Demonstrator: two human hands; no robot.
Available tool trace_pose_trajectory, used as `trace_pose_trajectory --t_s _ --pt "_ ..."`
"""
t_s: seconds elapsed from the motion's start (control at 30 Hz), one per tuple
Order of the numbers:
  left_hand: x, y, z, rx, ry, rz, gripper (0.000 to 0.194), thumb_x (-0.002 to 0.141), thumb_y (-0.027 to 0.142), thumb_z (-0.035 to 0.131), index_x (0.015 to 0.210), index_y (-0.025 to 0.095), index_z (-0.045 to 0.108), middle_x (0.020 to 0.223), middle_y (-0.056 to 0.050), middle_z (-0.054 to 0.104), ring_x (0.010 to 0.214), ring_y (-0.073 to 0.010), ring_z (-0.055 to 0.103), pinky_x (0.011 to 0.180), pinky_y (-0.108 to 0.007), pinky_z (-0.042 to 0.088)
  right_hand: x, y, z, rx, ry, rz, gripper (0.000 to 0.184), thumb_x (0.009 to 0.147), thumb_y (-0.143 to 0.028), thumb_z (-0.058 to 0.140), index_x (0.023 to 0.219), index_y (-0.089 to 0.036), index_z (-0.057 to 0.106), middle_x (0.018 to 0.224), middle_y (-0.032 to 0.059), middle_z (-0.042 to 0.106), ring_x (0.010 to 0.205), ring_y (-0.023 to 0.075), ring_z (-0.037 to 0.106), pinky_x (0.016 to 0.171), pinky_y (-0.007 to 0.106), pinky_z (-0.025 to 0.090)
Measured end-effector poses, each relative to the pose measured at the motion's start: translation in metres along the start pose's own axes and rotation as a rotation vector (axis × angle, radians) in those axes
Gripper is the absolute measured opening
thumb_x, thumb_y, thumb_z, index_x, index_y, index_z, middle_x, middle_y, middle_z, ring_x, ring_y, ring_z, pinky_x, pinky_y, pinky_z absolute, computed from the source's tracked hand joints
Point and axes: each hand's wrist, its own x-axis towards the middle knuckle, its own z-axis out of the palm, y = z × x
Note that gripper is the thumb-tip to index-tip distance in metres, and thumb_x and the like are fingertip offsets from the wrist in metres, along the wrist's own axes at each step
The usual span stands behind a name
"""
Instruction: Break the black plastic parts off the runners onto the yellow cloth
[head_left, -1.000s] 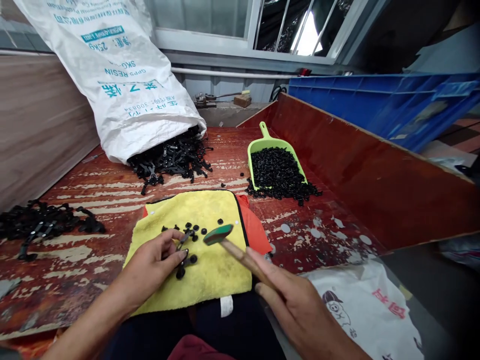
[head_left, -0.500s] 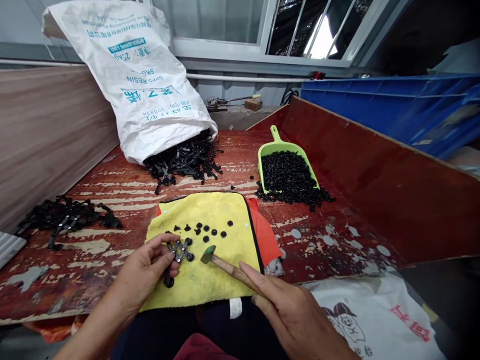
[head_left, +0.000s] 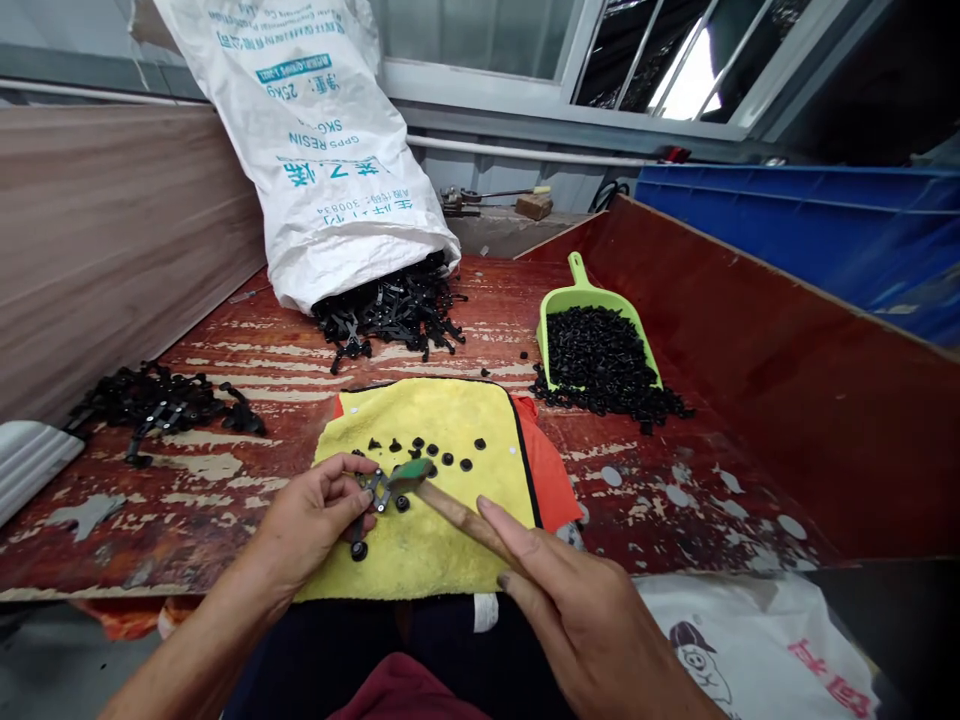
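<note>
My left hand (head_left: 326,515) pinches a black jointed linkage (head_left: 380,492) with metal rivets and round black ends, low over the yellow cloth (head_left: 450,545). In my right hand (head_left: 570,610) is the wooden handle of a small hammer (head_left: 457,512). Its green-painted head lies over the right side of the linkage and hides part of it; whether they touch I cannot tell. Several small round black caps (head_left: 448,459) are scattered on the cloth just beyond the hammer head.
A white sack (head_left: 337,160) spills black linkages (head_left: 390,310) at the back. More linkages (head_left: 165,400) are heaped at left. A green dustpan (head_left: 577,290) holds small black parts (head_left: 600,350). A red board (head_left: 720,340) and a blue crate (head_left: 787,220) border the right side.
The hammer head has moved from beside the linkage to over its right end. My left hand keeps hold of the linkage. The whole view has shifted, so the scene sits further right.
</note>
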Motion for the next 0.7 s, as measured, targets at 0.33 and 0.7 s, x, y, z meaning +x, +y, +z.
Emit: trace_pose_trajectory --t_s 0.33,0.7 --pt "0.007 -0.008 -0.011 -0.061 -0.058 -0.01 0.043 0.067 0.04 0.08 0.097 0.017 0.059 0.056 0.005 0.062 0.048 -0.0109 0.053 0.05 -0.023 0.039 0.003 -0.001 0.023 -0.02 -0.159 -0.064 0.061 0.096 -0.016 0.041 0.154 -0.028 0.03 0.105 0.0066 0.073 0.085 0.0191 0.072 0.071 0.025 0.057" --pt "0.004 -0.004 -0.004 -0.125 -0.059 0.03 0.037 0.065 0.036 0.079 0.088 0.018 0.057 0.051 0.006 0.06 0.046 -0.0123 0.057 0.048 -0.023 0.041 -0.004 0.021 0.015 0.065 -0.007 -0.128 0.069 0.097 -0.014 0.044 0.157 -0.037 0.02 0.132 0.0028 0.066 0.106 0.0194 0.072 0.088 0.026 0.059"
